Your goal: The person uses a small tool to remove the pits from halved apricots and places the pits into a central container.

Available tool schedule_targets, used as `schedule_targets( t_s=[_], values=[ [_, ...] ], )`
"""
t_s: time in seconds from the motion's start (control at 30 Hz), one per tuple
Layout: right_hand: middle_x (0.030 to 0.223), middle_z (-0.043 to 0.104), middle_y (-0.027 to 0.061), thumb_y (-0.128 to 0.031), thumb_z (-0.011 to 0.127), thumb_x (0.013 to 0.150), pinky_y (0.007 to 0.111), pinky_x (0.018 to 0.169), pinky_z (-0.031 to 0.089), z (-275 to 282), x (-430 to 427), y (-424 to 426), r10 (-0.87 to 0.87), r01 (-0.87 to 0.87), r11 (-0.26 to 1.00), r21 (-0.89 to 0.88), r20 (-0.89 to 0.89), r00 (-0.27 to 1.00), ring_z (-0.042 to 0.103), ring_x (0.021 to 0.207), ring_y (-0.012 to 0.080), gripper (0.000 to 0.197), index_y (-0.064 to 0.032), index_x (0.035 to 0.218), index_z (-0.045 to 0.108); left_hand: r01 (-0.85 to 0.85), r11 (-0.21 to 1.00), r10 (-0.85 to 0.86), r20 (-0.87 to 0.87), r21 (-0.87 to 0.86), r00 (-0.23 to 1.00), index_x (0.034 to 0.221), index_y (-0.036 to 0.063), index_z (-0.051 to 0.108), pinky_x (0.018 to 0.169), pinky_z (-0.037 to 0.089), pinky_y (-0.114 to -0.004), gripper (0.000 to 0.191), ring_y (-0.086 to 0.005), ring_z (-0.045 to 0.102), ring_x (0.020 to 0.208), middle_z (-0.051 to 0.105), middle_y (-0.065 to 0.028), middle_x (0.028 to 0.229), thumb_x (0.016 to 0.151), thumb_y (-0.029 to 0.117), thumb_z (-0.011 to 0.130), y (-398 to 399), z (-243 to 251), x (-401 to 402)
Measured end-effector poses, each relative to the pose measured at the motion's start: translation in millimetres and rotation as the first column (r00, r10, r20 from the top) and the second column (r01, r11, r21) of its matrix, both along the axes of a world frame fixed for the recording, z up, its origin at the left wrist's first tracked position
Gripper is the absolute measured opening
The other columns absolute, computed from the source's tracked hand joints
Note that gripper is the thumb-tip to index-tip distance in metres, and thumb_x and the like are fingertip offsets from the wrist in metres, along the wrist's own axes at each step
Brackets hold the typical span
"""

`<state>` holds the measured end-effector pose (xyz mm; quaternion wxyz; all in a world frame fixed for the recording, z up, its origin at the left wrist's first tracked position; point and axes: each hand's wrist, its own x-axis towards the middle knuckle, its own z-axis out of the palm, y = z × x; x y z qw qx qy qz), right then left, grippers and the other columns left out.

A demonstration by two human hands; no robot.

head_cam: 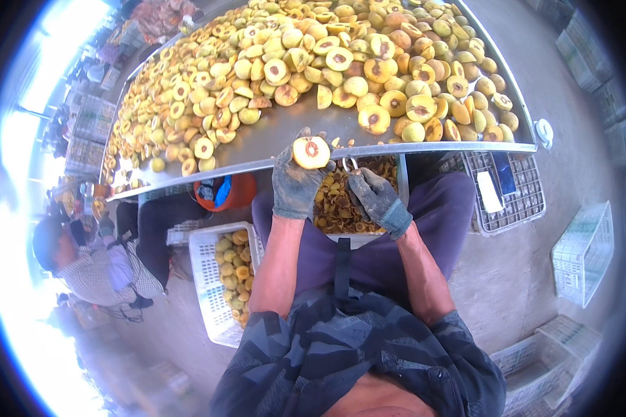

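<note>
A halved yellow fruit (pixel 311 152), its cut face up and its reddish core showing, rests in my gloved left hand (pixel 295 182) near the edge of the metal table (pixel 302 117). My gloved right hand (pixel 376 197), just to its right, grips a small looped metal tool (pixel 350 165), which is apart from the fruit. Many halved fruits (pixel 381 119) are heaped across the table. Below my hands, between my knees, a crate holds small brown and yellow scraps (pixel 339 203).
A white crate of fruit (pixel 201 281) stands left of my legs, near an orange-red bucket (pixel 246 192). A phone (pixel 503 172) lies on an upturned crate (pixel 534 208) at right. Empty crates (pixel 584 255) stand farther right. Another person (pixel 99 266) sits at left.
</note>
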<state>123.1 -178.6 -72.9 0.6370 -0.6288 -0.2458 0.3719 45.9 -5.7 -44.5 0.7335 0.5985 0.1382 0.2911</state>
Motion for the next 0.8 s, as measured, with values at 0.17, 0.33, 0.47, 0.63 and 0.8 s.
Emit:
schedule_targets(
  t_s=[0.17, 0.33, 0.47, 0.63, 0.8],
  values=[
    [0.081, 0.064, 0.0269, -0.024, 0.058, 0.098, 0.044, 0.065, 0.049, 31, -17, 9, -0.052, 0.073, 0.997, -0.035, 0.409, 0.911, 0.066, 0.076, 0.0418, 0.024, 0.0004, 0.094, 0.056, -0.177, 0.803, 0.284, -0.105, 0.569, 0.953, 0.135, -0.0010, 0.050, 0.096, 0.053, -0.037, 0.047, -0.0280, 0.064, 0.109, 0.063, -0.0191, 0.123, 0.093, 0.017, 0.063, -24, 11, -24],
    [0.078, 0.063, 0.0252, -0.023, 0.058, 0.098, 0.043, 0.064, 0.048, 48, -22, 18, -0.015, 0.049, 0.996, -0.070, 0.420, 0.908, 0.060, 0.073, 0.0379, 0.025, 0.0006, 0.094, 0.057, -0.240, 0.704, 0.403, -0.098, 0.669, 0.910, 0.122, -0.0017, 0.059, 0.093, 0.052, -0.033, 0.059, -0.0223, 0.067, 0.102, 0.070, -0.0108, 0.111, 0.069, -0.004, 0.083, -28, 9, -32],
    [0.076, 0.062, 0.0206, -0.021, 0.060, 0.098, 0.037, 0.062, 0.048, 52, -28, 32, -0.078, 0.095, 0.995, -0.021, 0.413, 0.907, 0.052, 0.062, 0.0295, 0.022, 0.0000, 0.094, 0.057, -0.319, 0.809, 0.362, 0.009, 0.494, 0.932, 0.122, -0.0004, 0.059, 0.093, 0.051, -0.032, 0.054, -0.0190, 0.065, 0.101, 0.068, -0.0100, 0.111, 0.072, -0.007, 0.078, -22, -14, -32],
    [0.078, 0.066, 0.0205, -0.020, 0.068, 0.090, 0.042, 0.064, 0.051, 61, -27, 47, -0.200, 0.209, 0.977, 0.042, 0.522, 0.829, 0.068, 0.076, 0.0380, 0.020, -0.0025, 0.098, 0.061, -0.322, 0.836, 0.351, 0.018, 0.444, 0.936, 0.122, 0.0011, 0.058, 0.094, 0.050, -0.029, 0.039, -0.0165, 0.063, 0.100, 0.065, -0.0069, 0.108, 0.084, -0.006, 0.067, -24, -6, -34],
    [0.076, 0.065, 0.0176, -0.011, 0.069, 0.085, 0.040, 0.063, 0.051, 44, -25, 71, -0.284, 0.183, 0.959, 0.218, 0.741, 0.609, 0.066, 0.071, 0.0359, 0.014, -0.0036, 0.095, 0.062, -0.212, 0.976, 0.207, 0.097, 0.040, 0.974, 0.118, 0.0016, 0.062, 0.093, 0.050, -0.032, 0.025, -0.0195, 0.062, 0.103, 0.064, -0.0086, 0.115, 0.094, 0.010, 0.060, -22, -22, -28]
  ],
)
